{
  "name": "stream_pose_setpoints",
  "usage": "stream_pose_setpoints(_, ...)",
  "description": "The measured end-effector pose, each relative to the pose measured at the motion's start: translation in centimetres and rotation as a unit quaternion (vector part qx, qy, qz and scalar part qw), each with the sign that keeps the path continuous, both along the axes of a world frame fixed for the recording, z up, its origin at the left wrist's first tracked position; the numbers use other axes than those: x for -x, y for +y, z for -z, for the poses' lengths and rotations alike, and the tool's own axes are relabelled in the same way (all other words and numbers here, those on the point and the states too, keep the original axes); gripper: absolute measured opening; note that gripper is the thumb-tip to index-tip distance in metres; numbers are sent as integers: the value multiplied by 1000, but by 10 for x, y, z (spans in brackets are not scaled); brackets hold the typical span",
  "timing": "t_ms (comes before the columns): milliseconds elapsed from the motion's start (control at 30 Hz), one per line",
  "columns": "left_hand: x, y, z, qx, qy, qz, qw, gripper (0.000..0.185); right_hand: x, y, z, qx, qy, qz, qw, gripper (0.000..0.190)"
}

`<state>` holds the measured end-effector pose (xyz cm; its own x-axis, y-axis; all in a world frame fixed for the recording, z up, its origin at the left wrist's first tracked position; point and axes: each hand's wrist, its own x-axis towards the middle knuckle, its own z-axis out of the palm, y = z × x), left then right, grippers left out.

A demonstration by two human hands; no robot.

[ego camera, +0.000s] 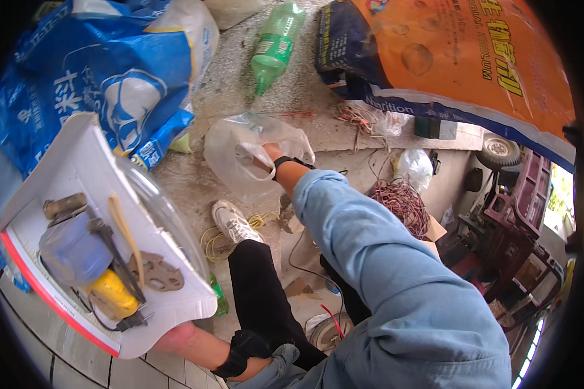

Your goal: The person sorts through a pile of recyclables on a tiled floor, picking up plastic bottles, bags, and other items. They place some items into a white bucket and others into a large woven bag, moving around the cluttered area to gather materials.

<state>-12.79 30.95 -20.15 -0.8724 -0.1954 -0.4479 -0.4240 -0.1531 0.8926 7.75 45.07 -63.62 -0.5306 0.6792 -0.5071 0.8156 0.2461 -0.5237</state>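
Note:
My right hand (267,154) reaches into a translucent plastic bag (233,167) on the concrete ledge. The bag covers its fingers, so their grip is hidden. On the other side, my left forearm runs beneath a white cardboard box (175,291) with a red edge. Most of my left hand (176,337) is hidden by the box, which leans against that arm. A yellow and blue power tool (112,294), a dark metal tool (109,238), a curved tan strip (121,228) and a brown metal plate with cut-outs (161,272) lie in the box.
A green plastic bottle (277,44) lies beyond the bag, between a blue sack (97,63) and an orange sack (447,48). Yellow cord (219,243) lies near my shoe. Tangled reddish cord (401,204) and a dark red vehicle (520,243) are at right.

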Motion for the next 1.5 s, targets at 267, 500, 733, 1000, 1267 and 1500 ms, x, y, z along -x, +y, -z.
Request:
stream_pose_setpoints(267,3,0,4,6,4,29,1000,72,21,1,-49,35,-61,-57,996,27)
stream_pose_setpoints(500,7,-25,21,116,146,210,960,60,23,-29,44,-39,-18,-40,998,34)
stream_pose_setpoints(733,20,-62,31,159,180,300,923,59,46,-7,-94,141,45,52,988,31)
stream_pose_setpoints(1000,15,-4,3,-48,-31,18,998,68,-91,23,-292,434,194,248,844,17)
stream_pose_setpoints(1267,13,-11,2,-33,-21,-3,999,66,-253,36,-291,-141,-346,145,916,80)
stream_pose_setpoints(1500,12,-26,20,-193,-28,114,974,67,-46,-7,-309,336,336,263,839,95)
